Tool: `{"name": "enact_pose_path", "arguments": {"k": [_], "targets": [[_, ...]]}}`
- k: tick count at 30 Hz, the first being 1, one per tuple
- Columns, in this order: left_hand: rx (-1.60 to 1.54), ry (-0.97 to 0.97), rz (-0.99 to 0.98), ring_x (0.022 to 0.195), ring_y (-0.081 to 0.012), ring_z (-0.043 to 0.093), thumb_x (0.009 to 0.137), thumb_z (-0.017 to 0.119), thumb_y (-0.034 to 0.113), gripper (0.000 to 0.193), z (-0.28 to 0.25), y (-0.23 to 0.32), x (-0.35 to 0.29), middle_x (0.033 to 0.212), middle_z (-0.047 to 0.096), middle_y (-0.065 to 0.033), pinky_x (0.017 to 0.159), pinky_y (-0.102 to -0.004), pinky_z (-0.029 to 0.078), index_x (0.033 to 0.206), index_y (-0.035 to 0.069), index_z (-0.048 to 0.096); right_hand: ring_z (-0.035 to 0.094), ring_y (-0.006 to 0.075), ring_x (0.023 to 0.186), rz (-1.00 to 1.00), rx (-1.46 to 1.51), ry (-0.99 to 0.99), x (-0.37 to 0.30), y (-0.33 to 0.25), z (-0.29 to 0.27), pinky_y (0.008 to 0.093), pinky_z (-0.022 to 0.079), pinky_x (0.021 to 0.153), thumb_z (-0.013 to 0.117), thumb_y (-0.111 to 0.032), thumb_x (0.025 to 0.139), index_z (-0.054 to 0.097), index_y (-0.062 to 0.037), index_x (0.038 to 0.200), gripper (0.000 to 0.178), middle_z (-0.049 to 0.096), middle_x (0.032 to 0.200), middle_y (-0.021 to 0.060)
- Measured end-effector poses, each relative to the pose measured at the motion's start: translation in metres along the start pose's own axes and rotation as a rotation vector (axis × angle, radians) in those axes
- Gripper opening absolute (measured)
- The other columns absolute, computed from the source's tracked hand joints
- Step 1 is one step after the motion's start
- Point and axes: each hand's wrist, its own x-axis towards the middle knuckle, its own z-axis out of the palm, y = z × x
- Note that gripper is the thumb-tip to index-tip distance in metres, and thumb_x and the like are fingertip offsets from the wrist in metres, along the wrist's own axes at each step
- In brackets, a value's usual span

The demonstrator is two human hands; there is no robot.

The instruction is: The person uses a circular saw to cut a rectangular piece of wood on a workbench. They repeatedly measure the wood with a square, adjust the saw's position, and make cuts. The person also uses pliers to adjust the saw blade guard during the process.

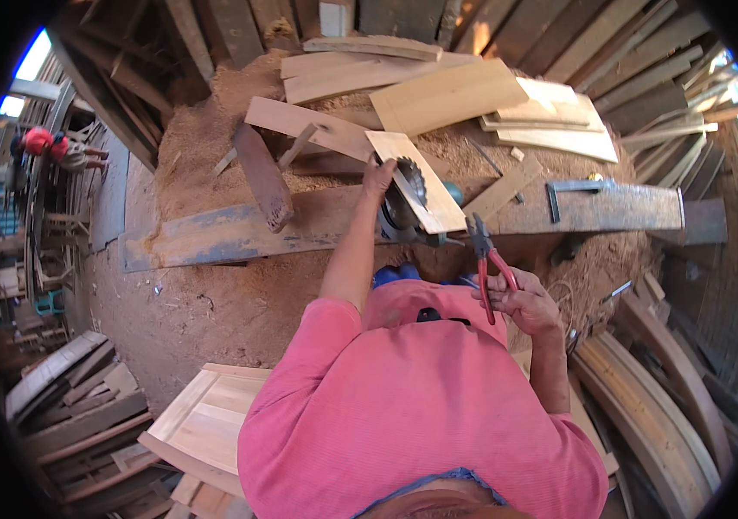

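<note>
A pale wooden board [440,197] leans over the plank bench in front of me, with a toothed circular saw blade [415,180] standing up through it. Parts of the saw's body show beneath the board. My left hand [376,178] is closed on the board's left edge, close to the blade; some of its fingers are hidden. Held out over the bench's near side, my right hand [520,301] grips lineman's pliers [482,246] by their red handles. The pliers' dark jaws point away from me, near the board's lower right corner, and look slightly parted.
A metal try square [556,201] lies on the bench plank [611,213] at right. Several pale boards [447,95] rest on sawdust beyond. A dark wood block [262,177] sits left of the saw. Stacked timber [645,406] stands right; another person [57,149] is far left.
</note>
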Motion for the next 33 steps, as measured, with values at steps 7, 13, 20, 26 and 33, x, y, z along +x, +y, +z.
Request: {"name": "enact_pose_path", "arguments": {"k": [7,13,20,26,33], "targets": [[-0.116,-0.089,-0.095,0.093,-0.0223,0.068,0.085,0.065,0.015,0.047,-0.022,-0.001,0.016,0.11,0.07,-0.0112,0.082,-0.0381,0.057,0.13,0.0,0.06,0.07,0.0237,0.107,0.212,0.149,-0.128,0.026,0.038,0.006,0.0385,0.056,0.098,0.054,0.006,0.082,0.056,-0.0062,0.096,0.019,0.059,0.101,0.0042],[-0.127,-0.14,-0.142,0.094,-0.0247,0.068,0.088,0.062,0.016,0.05,-0.014,0.015,0.011,0.11,0.066,-0.0117,0.082,-0.0429,0.06,0.135,0.001,0.054,0.071,0.0291,0.107,0.295,0.182,-0.11,0.052,0.055,0.013,0.0454,0.058,0.088,0.053,0.007,0.085,0.055,-0.0082,0.09,0.016,0.06,0.106,0.0093],[-0.132,-0.146,-0.145,0.096,-0.0242,0.068,0.088,0.063,0.017,0.05,-0.027,-0.003,0.028,0.11,0.066,-0.011,0.084,-0.042,0.059,0.135,0.001,0.054,0.072,0.0314,0.111,0.28,0.457,-0.262,0.074,0.066,0.014,0.0489,0.059,0.083,0.053,0.011,0.086,0.06,-0.0057,0.093,0.02,0.061,0.111,0.0118],[-0.135,-0.122,-0.177,0.095,-0.0238,0.068,0.089,0.062,0.017,0.05,-0.022,-0.002,0.024,0.111,0.066,-0.0107,0.084,-0.0423,0.059,0.136,0.002,0.054,0.073,0.0316,0.11,0.292,0.448,-0.186,0.077,0.07,0.019,0.0488,0.059,0.084,0.055,0.012,0.087,0.06,-0.0068,0.096,0.022,0.063,0.116,0.0121],[-0.181,-0.13,-0.15,0.098,-0.024,0.069,0.089,0.063,0.017,0.051,-0.022,-0.006,0.026,0.114,0.067,-0.0117,0.084,-0.0416,0.059,0.137,0.002,0.055,0.071,0.0286,0.109,0.307,0.271,-0.049,0.072,0.061,0.033,0.0479,0.061,0.083,0.056,0.008,0.088,0.06,-0.0074,0.097,0.019,0.061,0.12,0.0111]]}}
